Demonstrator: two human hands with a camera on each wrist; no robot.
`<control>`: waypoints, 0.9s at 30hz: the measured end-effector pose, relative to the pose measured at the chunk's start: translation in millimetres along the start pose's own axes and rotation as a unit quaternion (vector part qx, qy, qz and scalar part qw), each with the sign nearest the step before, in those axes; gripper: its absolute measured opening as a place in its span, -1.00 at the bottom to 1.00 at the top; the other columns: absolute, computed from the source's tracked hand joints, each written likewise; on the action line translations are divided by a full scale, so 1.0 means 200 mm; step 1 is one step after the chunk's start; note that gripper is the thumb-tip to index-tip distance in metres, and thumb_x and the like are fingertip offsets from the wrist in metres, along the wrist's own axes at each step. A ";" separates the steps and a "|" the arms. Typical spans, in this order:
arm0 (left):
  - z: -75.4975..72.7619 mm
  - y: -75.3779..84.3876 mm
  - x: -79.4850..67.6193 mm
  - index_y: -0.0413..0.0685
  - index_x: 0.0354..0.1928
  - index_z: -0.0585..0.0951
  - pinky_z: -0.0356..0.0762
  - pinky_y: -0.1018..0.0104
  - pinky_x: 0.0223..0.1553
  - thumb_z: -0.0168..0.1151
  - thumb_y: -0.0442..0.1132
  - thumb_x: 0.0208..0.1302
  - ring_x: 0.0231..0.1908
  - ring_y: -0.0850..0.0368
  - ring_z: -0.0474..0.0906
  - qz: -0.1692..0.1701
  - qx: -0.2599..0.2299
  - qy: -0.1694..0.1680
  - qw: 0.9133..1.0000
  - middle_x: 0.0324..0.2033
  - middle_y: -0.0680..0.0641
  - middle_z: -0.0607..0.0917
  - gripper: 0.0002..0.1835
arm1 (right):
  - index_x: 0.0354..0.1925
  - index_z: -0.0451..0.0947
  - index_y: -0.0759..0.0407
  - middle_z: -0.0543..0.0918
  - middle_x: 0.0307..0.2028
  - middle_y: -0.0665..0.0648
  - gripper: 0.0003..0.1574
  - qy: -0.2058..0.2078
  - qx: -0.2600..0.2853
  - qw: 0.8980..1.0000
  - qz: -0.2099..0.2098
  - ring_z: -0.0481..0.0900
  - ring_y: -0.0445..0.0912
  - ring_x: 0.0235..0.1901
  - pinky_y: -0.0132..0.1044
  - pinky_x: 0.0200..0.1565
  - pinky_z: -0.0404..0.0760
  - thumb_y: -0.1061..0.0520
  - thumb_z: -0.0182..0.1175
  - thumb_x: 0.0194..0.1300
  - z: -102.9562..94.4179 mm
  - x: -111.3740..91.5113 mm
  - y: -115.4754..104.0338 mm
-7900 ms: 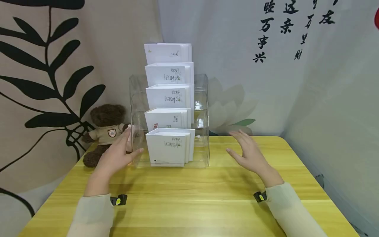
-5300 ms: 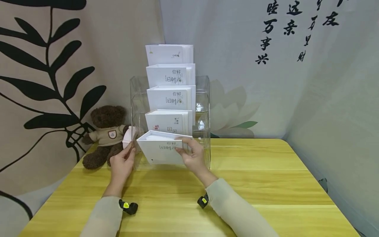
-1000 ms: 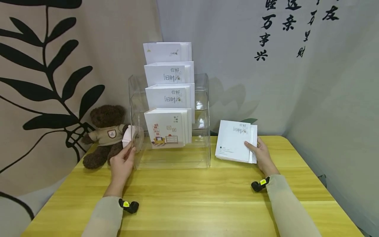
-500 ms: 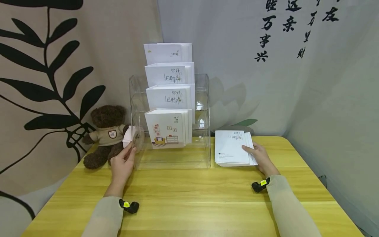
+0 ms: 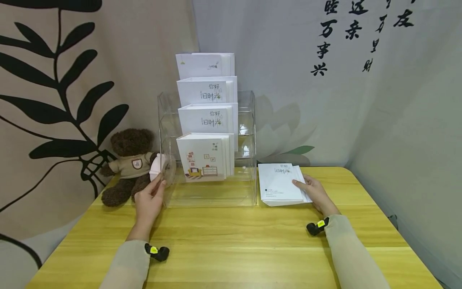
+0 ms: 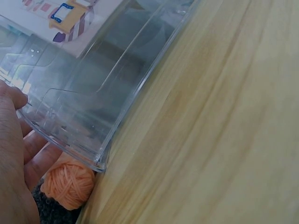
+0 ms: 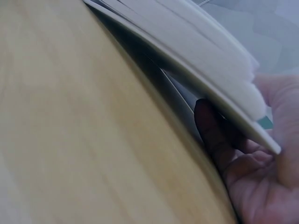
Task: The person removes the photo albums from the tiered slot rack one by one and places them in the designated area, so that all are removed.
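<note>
My right hand (image 5: 317, 193) pinches the right edge of a white book (image 5: 278, 180) with Chinese lettering, thumb on top. In the right wrist view, the fingers (image 7: 212, 128) reach under the tilted book (image 7: 201, 56), whose held side is above the table. With thumb and fingers, my left hand (image 5: 148, 204) grips the left side edge of a clear tiered rack (image 5: 213, 200). The left wrist view shows the thumb (image 6: 17, 98) at the rack's edge. Several white books stand in the rack; the lowest is a picture book (image 5: 203, 160).
A brown teddy bear (image 5: 131, 160) sits left of the rack, with a pale pink object (image 5: 156, 166) between them. An orange yarn ball (image 6: 70, 184) lies behind the rack's side in the left wrist view. The wooden table (image 5: 231, 249) extends in front; a printed curtain (image 5: 288, 48) hangs behind.
The right hand has taken the front book from the rack's lowest tier, carried it right of the rack and lowered it to the table. The left hand has taken hold of the rack's side.
</note>
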State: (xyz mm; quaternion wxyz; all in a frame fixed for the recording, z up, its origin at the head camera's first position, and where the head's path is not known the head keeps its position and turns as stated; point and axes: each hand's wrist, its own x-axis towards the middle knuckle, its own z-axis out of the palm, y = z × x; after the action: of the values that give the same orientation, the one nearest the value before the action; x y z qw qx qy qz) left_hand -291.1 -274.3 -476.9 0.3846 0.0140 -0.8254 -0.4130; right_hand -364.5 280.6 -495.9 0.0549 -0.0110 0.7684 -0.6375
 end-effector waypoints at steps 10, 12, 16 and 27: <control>0.00 -0.01 0.00 0.08 0.18 0.69 0.35 0.81 -0.26 0.34 -0.09 0.37 -0.33 0.85 0.41 0.007 0.003 0.006 1.000 -0.19 -0.09 0.80 -0.63 | 0.54 0.08 0.30 0.67 0.02 0.26 0.12 0.000 -0.020 1.000 -0.001 0.72 -0.06 -0.29 -0.22 -0.25 0.70 -0.25 0.31 0.33 0.02 0.00 0.00; 0.00 -0.01 0.00 0.09 0.18 0.69 0.34 0.82 -0.26 0.35 -0.10 0.37 -0.33 0.85 0.42 0.009 0.003 0.007 1.000 -0.19 -0.09 0.80 -0.64 | 0.55 0.06 0.30 0.66 0.04 0.27 0.13 0.000 -0.025 1.000 -0.003 0.72 -0.06 -0.28 -0.22 -0.25 0.70 -0.25 0.30 0.34 0.02 0.00 0.00; -0.01 0.00 0.00 0.11 0.18 0.70 0.34 0.82 -0.27 0.35 -0.08 0.37 -0.34 0.84 0.43 0.006 0.002 0.005 1.000 -0.18 -0.09 0.80 -0.64 | 0.55 0.05 0.30 0.66 0.04 0.28 0.11 -0.001 -0.027 1.000 -0.003 0.73 -0.05 -0.27 -0.22 -0.24 0.70 -0.23 0.29 0.36 0.02 -0.01 -0.01; 0.00 0.01 0.00 0.11 0.20 0.68 0.37 0.81 -0.29 0.32 -0.04 0.39 -0.34 0.83 0.44 0.002 -0.001 0.000 1.000 -0.15 -0.08 0.79 -0.63 | 0.57 0.00 0.30 0.63 0.10 0.30 0.15 -0.001 -0.028 1.000 0.002 0.72 -0.06 -0.26 -0.24 -0.24 0.69 -0.25 0.29 0.35 0.01 0.00 0.00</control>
State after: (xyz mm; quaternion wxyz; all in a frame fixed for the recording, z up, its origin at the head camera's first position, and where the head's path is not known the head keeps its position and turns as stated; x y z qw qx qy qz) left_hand -290.6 -273.6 -475.9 0.3857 0.0115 -0.8249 -0.4131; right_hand -363.4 278.5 -495.9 0.0567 -0.0122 0.7861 -0.6154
